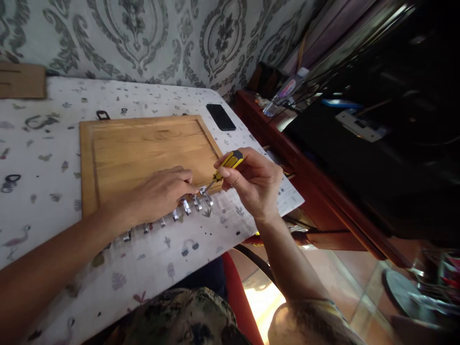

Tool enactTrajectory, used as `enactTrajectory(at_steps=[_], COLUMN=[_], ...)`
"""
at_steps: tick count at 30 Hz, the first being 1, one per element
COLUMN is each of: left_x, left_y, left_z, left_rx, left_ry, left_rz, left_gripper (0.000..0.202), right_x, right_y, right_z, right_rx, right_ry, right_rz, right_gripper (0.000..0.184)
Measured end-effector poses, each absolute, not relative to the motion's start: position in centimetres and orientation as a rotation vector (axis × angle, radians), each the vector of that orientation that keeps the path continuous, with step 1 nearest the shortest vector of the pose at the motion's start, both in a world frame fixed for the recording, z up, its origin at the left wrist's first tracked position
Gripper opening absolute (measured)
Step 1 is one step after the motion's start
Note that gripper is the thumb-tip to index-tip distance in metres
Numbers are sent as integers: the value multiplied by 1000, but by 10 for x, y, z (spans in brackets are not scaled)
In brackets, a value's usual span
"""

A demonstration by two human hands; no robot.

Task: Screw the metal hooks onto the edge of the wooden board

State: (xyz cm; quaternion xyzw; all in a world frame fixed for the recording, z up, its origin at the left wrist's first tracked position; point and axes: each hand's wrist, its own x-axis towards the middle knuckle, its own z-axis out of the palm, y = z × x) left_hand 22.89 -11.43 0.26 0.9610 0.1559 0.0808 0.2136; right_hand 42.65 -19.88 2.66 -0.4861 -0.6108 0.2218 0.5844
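Near the right near corner of the framed wooden panel (147,151), a yellow-and-black screwdriver (229,166) is being gripped by the right hand (257,179), its tip being held at a row of metal hooks (185,206). The left hand (165,191) is being rested on the panel's near edge; whether anything is being pinched cannot be told.

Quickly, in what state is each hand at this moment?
Left hand: at the wooden panel, near metal rings; whether it grips anything cannot be told.
Right hand: closed on a yellow-and-black screwdriver.
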Motion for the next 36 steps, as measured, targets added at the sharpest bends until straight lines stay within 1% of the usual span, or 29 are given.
enactTrajectory(at_steps=[6, 10, 13, 18, 20, 27, 32, 36], left_x=[230, 229, 229, 229, 229, 231, 230, 230], left_y=[-115, -114, -114, -113, -114, -116, -114, -114], left_z=[4, 1, 0, 1, 2, 5, 4, 3], left_rx=[2672, 2680, 2686, 2685, 2672, 2656, 2685, 2700], left_ry=[484, 468, 450, 432, 440, 501, 487, 480], left_rz=[167, 187, 224, 229, 220, 161, 180, 162], left_gripper=[28, 31, 33, 26, 26, 24, 27, 31], right_x=[441, 448, 446, 433, 430, 443, 449, 452], right_y=[-197, -196, -197, -202, -204, -197, -195, -194], right_z=[39, 43, 39, 26, 21, 28, 40, 49], right_rx=[-1111, -1073, -1095, -1222, -1258, -1224, -1106, -1083], right_ry=[-1516, -1603, -1593, -1522, -1484, -1581, -1663, -1725], right_rz=[759, 874, 802, 467, 403, 481, 660, 702], right_gripper=[37, 33, 30, 27, 27, 31, 34, 31])
